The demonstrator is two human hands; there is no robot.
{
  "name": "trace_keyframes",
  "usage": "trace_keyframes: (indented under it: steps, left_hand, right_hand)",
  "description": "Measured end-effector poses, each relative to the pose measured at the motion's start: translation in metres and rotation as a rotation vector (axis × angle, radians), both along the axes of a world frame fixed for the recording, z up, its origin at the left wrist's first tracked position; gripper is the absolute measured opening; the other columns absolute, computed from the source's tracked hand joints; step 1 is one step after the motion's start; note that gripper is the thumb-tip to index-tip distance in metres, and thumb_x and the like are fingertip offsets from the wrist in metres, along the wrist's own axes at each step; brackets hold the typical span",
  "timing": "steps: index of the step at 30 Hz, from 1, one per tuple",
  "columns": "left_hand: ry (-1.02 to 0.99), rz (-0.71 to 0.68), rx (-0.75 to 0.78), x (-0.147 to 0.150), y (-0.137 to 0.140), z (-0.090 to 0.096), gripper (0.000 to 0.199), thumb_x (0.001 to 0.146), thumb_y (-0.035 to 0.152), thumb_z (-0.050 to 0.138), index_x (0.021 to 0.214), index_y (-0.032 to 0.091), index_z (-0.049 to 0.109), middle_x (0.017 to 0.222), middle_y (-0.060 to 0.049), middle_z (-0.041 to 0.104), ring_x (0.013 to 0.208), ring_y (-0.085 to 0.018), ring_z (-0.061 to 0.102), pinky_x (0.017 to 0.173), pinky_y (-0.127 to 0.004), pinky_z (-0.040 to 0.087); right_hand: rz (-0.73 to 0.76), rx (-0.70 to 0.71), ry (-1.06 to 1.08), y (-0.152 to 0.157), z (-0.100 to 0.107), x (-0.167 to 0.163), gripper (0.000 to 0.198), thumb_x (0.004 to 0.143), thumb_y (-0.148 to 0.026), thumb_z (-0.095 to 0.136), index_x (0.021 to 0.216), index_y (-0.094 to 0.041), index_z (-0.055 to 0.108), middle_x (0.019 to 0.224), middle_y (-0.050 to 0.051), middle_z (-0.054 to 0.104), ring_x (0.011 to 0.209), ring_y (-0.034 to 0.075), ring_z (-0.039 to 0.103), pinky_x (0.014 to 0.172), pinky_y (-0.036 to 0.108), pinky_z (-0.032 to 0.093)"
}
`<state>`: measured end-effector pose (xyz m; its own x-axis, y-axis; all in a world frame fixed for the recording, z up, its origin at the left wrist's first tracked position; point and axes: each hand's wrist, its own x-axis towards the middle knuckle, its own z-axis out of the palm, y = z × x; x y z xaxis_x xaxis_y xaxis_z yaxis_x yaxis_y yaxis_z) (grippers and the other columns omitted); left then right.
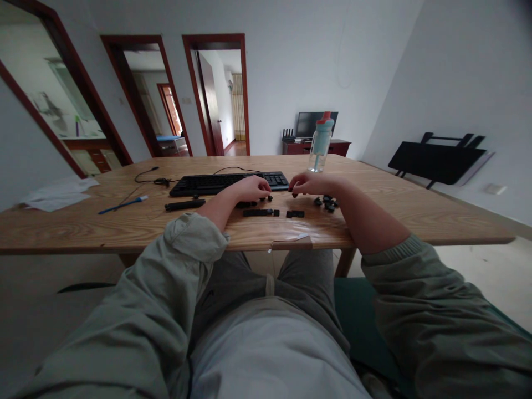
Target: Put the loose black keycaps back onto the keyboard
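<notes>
A black keyboard [208, 184] lies on the wooden table, partly behind my left hand [251, 189]. That hand is closed, fingertips down at small black keycaps [270, 198]; what it pinches is too small to make out. My right hand [310, 183] hovers just right of the keyboard, its thumb and fingers pinched on a small black keycap. Below the hands, a row of keycaps [255, 213] and a shorter row [295, 214] lie near the table's front edge. Loose keycaps [328, 204] form a pile beside my right wrist.
A clear bottle with a red and teal top [321, 144] stands behind my right hand. To the left lie a blue brush [122, 205], a black bar-shaped piece [185, 205], a cable [162, 181] and white paper [60, 194]. The table's front edge [245, 244] is close to me.
</notes>
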<state>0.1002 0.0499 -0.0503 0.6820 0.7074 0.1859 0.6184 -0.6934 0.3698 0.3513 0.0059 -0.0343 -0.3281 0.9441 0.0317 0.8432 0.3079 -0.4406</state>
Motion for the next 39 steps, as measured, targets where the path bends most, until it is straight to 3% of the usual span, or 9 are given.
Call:
trace_keyframes:
  steps: [7,13,18,22,29,32,35,39]
  left_hand:
    - [-0.315,-0.162,0.134,0.009,-0.019,0.006,0.038,0.081,0.036,0.070,0.113,0.016,0.070,0.082,-0.002,0.069,0.065,-0.011,0.057,0.062,-0.023,0.044]
    - [-0.392,-0.203,0.203,0.013,-0.021,0.004,0.027,0.081,0.028,0.071,0.106,0.017,0.072,0.078,-0.001,0.067,0.063,-0.009,0.054,0.064,-0.023,0.044]
    - [-0.386,-0.203,0.227,0.015,-0.022,0.004,0.022,0.080,0.026,0.071,0.100,0.016,0.075,0.075,-0.001,0.068,0.062,-0.009,0.053,0.063,-0.022,0.042]
    - [-0.372,-0.193,0.235,0.015,-0.022,0.004,0.023,0.082,0.029,0.070,0.099,0.016,0.076,0.073,-0.001,0.067,0.061,-0.009,0.053,0.062,-0.022,0.041]
    - [-0.261,-0.110,0.207,0.011,-0.020,0.005,0.020,0.083,0.030,0.066,0.092,0.015,0.075,0.073,-0.002,0.069,0.063,-0.011,0.054,0.062,-0.024,0.041]
    - [-0.262,-0.069,0.182,0.010,-0.020,0.006,0.021,0.083,0.030,0.064,0.093,0.015,0.074,0.074,-0.002,0.069,0.065,-0.012,0.055,0.063,-0.025,0.042]
    - [-0.269,-0.063,0.150,0.009,-0.020,0.007,0.023,0.084,0.032,0.063,0.095,0.014,0.073,0.076,-0.003,0.069,0.065,-0.012,0.055,0.063,-0.025,0.042]
    - [-0.276,-0.056,0.163,0.008,-0.020,0.008,0.027,0.085,0.030,0.061,0.103,0.014,0.072,0.074,-0.002,0.065,0.064,-0.012,0.054,0.060,-0.025,0.040]
  right_hand:
    - [0.092,-0.050,0.494,-0.004,-0.001,-0.008,0.022,0.083,-0.027,0.063,0.099,-0.017,0.072,0.064,-0.001,0.057,0.059,0.011,0.048,0.055,0.023,0.036]
    - [0.108,-0.122,0.657,0.002,-0.008,-0.011,0.017,0.081,-0.027,0.064,0.093,-0.019,0.073,0.066,0.000,0.058,0.057,0.010,0.048,0.055,0.022,0.040]
    - [0.111,-0.161,0.655,0.001,-0.008,-0.014,0.012,0.081,-0.025,0.065,0.087,-0.019,0.073,0.067,0.000,0.059,0.058,0.010,0.048,0.057,0.023,0.042]
    - [0.149,-0.128,0.590,0.003,-0.009,-0.012,0.019,0.082,-0.029,0.064,0.095,-0.019,0.075,0.070,0.001,0.061,0.058,0.010,0.048,0.058,0.024,0.042]
    - [0.098,-0.026,0.191,-0.001,-0.006,-0.016,0.032,0.082,-0.028,0.064,0.110,-0.018,0.076,0.083,0.002,0.070,0.066,0.011,0.052,0.061,0.023,0.041]
    - [0.088,-0.024,0.144,-0.007,-0.002,-0.020,0.034,0.083,-0.029,0.065,0.115,-0.020,0.076,0.092,0.004,0.073,0.073,0.013,0.057,0.064,0.023,0.044]
    - [0.018,0.013,0.213,-0.008,0.004,-0.013,0.036,0.086,-0.033,0.065,0.118,-0.020,0.074,0.099,0.006,0.074,0.077,0.015,0.060,0.065,0.023,0.046]
    - [-0.198,0.156,0.293,0.003,0.008,0.017,0.031,0.090,-0.028,0.060,0.116,-0.017,0.073,0.109,0.009,0.074,0.078,0.015,0.062,0.068,0.024,0.048]
